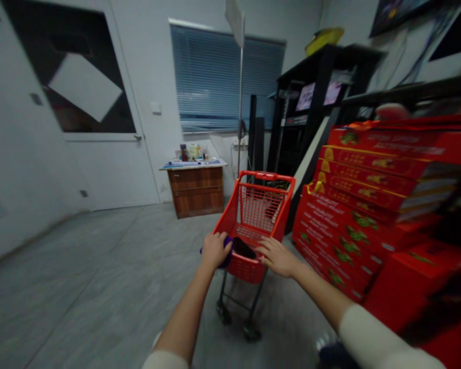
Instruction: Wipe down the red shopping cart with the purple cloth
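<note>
A red plastic shopping cart (248, 269) on dark wheels stands in front of me. At its near left rim my left hand (215, 249) is closed on a purple item (226, 259), whose kind is too blurred to tell. My right hand (277, 256) rests with fingers spread at the near right rim. Between the hands, inside the basket, lies a black item (244, 248). The cart's handle (267, 176) is on its far side.
Stacked red boxes (341, 230) rise close on the right. A wooden cabinet (197, 192) with bottles on top stands behind the cart, under a blind-covered window. A black shelf (318, 72) is at the back right, a white door (107, 169) at the left.
</note>
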A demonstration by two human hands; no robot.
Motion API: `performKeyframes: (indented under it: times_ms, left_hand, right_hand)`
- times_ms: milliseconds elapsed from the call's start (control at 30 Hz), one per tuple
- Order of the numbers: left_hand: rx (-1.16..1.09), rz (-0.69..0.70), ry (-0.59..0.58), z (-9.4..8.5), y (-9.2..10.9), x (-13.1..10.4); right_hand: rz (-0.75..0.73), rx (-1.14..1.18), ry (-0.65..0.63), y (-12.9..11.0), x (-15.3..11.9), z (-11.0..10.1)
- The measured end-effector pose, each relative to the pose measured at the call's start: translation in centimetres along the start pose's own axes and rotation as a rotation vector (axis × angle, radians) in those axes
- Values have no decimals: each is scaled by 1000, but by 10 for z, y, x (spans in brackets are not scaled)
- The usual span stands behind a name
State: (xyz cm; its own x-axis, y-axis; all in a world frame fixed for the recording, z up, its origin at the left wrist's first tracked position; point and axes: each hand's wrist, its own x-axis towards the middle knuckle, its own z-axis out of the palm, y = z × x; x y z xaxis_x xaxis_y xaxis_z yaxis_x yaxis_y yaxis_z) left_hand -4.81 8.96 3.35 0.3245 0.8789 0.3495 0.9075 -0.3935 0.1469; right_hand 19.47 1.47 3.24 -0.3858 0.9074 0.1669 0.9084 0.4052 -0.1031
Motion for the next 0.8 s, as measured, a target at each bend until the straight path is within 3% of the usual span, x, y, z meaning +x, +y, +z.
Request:
performKeyframes:
  times_ms: [200, 267, 333, 467, 600, 700, 800]
  left_hand:
    - [24, 111, -46, 4, 41, -12]
    - [13, 149, -80, 3, 46, -12]
    - [22, 135, -110, 1, 39, -7]
    - [69, 22, -121, -6, 4, 8]
    - [53, -11, -149, -13, -20, 11]
    - [29, 13, -159, -14, -15, 0]
    - [3, 35, -123, -8, 4, -17]
  right_hand:
    - [54, -122, 77, -8, 8, 12]
    - [70, -141, 97, -16, 4, 13]
    - [91, -153, 114, -25, 1, 13]
    - [85, -105, 139, -43, 4, 14]
    - [40, -46, 128, -36, 15, 9]
    - [145, -70, 132, -19, 21, 4]
    - [188, -98, 112, -9, 20, 4]
